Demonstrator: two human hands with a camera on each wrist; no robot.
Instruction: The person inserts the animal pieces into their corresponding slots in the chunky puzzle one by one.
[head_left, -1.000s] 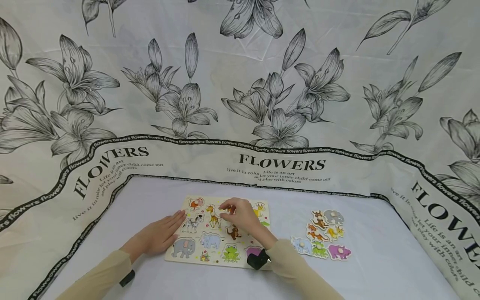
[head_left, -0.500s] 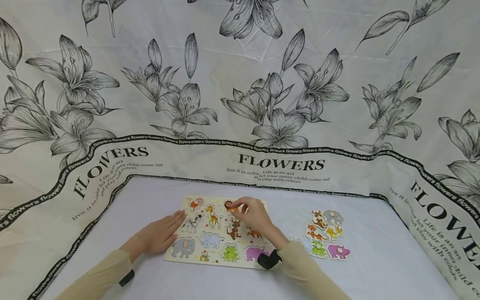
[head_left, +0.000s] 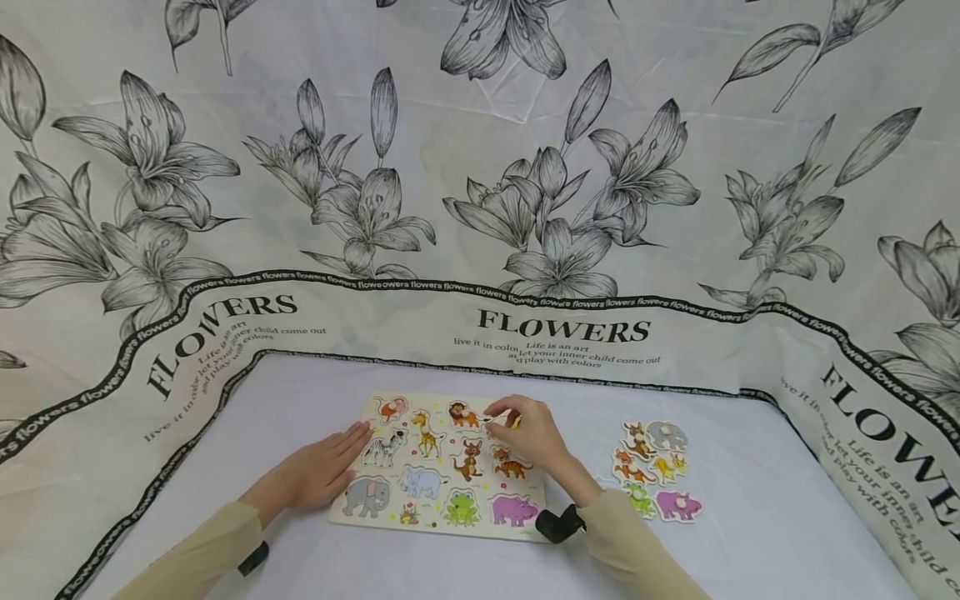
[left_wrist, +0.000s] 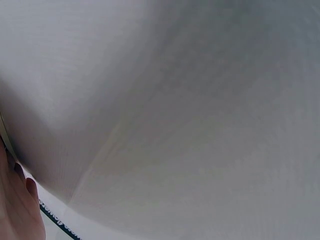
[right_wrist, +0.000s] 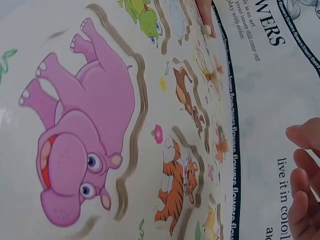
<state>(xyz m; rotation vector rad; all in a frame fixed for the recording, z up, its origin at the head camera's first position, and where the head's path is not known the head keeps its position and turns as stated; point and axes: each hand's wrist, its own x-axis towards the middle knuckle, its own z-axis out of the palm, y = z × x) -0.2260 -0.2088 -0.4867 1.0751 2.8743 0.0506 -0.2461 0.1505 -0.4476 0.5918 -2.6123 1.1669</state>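
Note:
A cream animal puzzle board (head_left: 431, 508) lies on the white cloth. My left hand (head_left: 322, 468) rests with straight fingers at its left edge. My right hand (head_left: 528, 429) hovers over the board's upper right, thumb and fingers bent slightly, holding nothing visible. Just left of its fingertips is the lion (head_left: 463, 414); the tiger (head_left: 512, 462) shows below it. In the right wrist view, thumb and fingers of the right hand (right_wrist: 305, 170) stand apart beyond the purple hippo picture (right_wrist: 85, 130). The left wrist view shows mostly cloth, with part of the left hand (left_wrist: 20, 205).
Right of the board lie several loose animal pieces, among them a grey elephant (head_left: 667, 434), a kangaroo (head_left: 638, 439), a yellow animal (head_left: 669, 468), a green frog (head_left: 640, 498) and a purple hippo (head_left: 679, 504). The right sleeve partly covers this group. A floral curtain (head_left: 420, 325) hangs behind.
My right hand has moved right across the board, from beside the giraffe past the lion, uncovering the lion, kangaroo and tiger. My left hand has stayed in place.

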